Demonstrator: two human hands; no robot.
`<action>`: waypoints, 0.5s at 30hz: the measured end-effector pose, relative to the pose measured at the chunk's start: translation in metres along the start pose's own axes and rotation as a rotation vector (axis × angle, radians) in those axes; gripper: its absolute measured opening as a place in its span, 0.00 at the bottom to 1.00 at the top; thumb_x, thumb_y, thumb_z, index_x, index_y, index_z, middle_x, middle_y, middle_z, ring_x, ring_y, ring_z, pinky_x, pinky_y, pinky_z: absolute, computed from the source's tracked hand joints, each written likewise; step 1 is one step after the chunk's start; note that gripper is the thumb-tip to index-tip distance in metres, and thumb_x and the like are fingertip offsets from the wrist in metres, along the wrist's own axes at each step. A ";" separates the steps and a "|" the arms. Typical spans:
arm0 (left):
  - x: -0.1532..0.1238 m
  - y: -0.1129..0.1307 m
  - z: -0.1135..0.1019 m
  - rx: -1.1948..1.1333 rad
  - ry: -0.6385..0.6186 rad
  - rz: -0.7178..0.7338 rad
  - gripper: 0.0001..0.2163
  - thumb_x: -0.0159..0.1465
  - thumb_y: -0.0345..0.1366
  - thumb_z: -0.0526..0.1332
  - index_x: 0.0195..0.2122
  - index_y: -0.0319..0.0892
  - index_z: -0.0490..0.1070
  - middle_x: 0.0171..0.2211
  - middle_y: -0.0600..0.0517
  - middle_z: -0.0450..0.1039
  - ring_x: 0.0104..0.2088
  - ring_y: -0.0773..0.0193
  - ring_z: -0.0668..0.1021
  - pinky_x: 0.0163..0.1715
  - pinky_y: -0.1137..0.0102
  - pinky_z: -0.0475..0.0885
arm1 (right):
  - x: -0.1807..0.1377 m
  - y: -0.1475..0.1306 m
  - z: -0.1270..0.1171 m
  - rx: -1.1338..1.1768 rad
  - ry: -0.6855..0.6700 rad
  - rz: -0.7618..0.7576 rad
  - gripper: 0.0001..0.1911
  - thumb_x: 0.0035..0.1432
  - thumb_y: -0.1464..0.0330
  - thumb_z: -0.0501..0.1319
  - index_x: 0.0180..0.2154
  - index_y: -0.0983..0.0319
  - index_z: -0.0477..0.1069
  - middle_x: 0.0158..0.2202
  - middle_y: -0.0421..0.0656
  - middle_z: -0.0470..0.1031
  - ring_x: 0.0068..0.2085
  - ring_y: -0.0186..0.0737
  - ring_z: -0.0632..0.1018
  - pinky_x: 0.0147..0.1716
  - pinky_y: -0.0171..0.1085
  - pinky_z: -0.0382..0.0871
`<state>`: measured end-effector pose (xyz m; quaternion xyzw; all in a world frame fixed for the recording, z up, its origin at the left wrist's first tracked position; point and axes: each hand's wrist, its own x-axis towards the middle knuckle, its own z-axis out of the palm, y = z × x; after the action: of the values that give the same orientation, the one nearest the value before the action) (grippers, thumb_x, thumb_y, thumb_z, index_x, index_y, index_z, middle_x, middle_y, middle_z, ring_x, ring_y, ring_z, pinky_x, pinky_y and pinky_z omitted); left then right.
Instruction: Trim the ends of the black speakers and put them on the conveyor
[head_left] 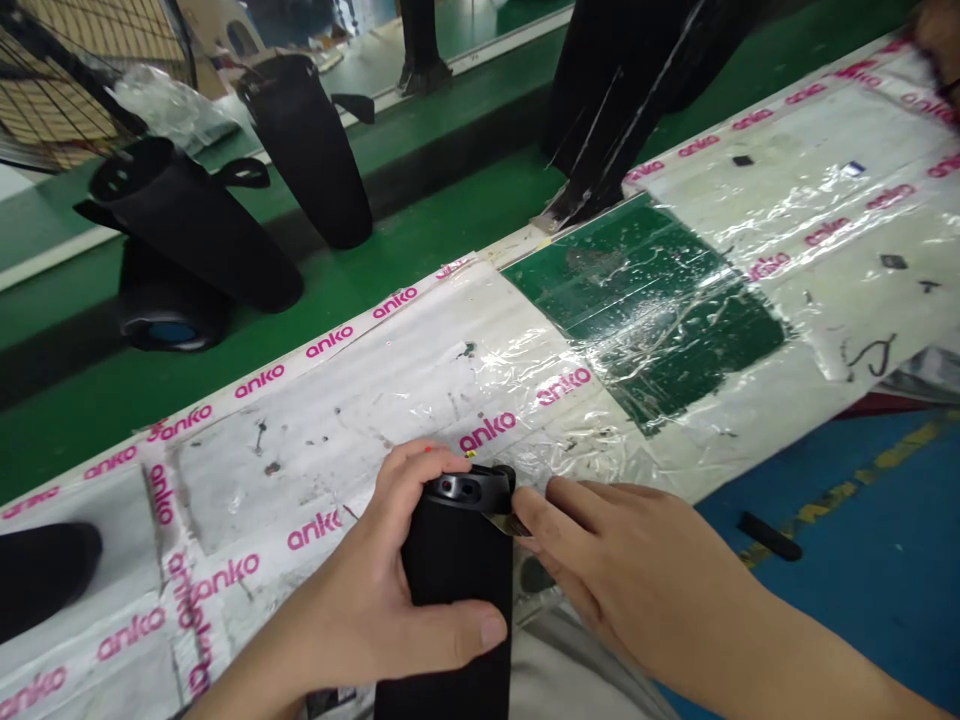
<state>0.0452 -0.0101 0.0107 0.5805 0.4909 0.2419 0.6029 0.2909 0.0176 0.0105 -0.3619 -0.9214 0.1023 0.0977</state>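
A black cylindrical speaker (457,590) with a fabric-like sleeve stands at the near table edge, its glossy end panel (469,490) facing up with two small holes. My left hand (390,570) wraps around it, fingers at the far side of the rim and the thumb across the front. My right hand (592,550) is closed in a pinch at the right of the rim. A thin, pale edge shows between its fingertips, but what it is I cannot make out. The speaker's lower part runs out of view.
Black fabric tubes (307,150) with loops lie or stand on a green conveyor belt (420,190) beyond the table. White sheeting with pink-printed tape (330,340) covers the tabletop. At left lies a dark rounded piece (52,570). A black strip (769,535) is on the blue floor.
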 end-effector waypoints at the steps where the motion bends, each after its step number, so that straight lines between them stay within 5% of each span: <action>1: 0.000 0.000 0.000 0.003 0.000 -0.002 0.38 0.59 0.44 0.76 0.64 0.72 0.57 0.67 0.55 0.49 0.71 0.38 0.54 0.63 0.47 0.69 | -0.001 0.000 0.002 -0.001 -0.003 0.000 0.21 0.57 0.80 0.50 0.51 0.59 0.59 0.29 0.38 0.70 0.22 0.43 0.71 0.23 0.40 0.52; 7: 0.002 0.001 0.000 -0.034 0.000 0.026 0.36 0.59 0.42 0.75 0.63 0.70 0.59 0.66 0.54 0.50 0.69 0.41 0.58 0.64 0.50 0.68 | -0.005 0.007 0.010 -0.020 -0.038 -0.050 0.25 0.53 0.78 0.54 0.53 0.60 0.58 0.30 0.41 0.71 0.22 0.45 0.70 0.24 0.42 0.45; 12: 0.003 0.003 0.002 -0.038 -0.017 0.047 0.37 0.60 0.36 0.74 0.65 0.68 0.58 0.64 0.53 0.53 0.65 0.45 0.63 0.50 0.63 0.77 | -0.001 0.009 0.011 -0.014 -0.085 -0.062 0.24 0.53 0.78 0.55 0.51 0.59 0.57 0.28 0.39 0.70 0.19 0.45 0.69 0.23 0.42 0.41; 15: 0.006 0.005 0.001 -0.029 -0.012 0.037 0.36 0.61 0.36 0.72 0.65 0.68 0.58 0.61 0.52 0.55 0.58 0.51 0.69 0.50 0.62 0.77 | 0.006 0.009 0.001 -0.050 -0.194 -0.044 0.24 0.50 0.79 0.58 0.48 0.58 0.59 0.28 0.38 0.71 0.19 0.44 0.71 0.22 0.41 0.38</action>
<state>0.0502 -0.0049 0.0138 0.5823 0.4728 0.2566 0.6095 0.2921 0.0283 0.0076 -0.3322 -0.9366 0.1116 0.0013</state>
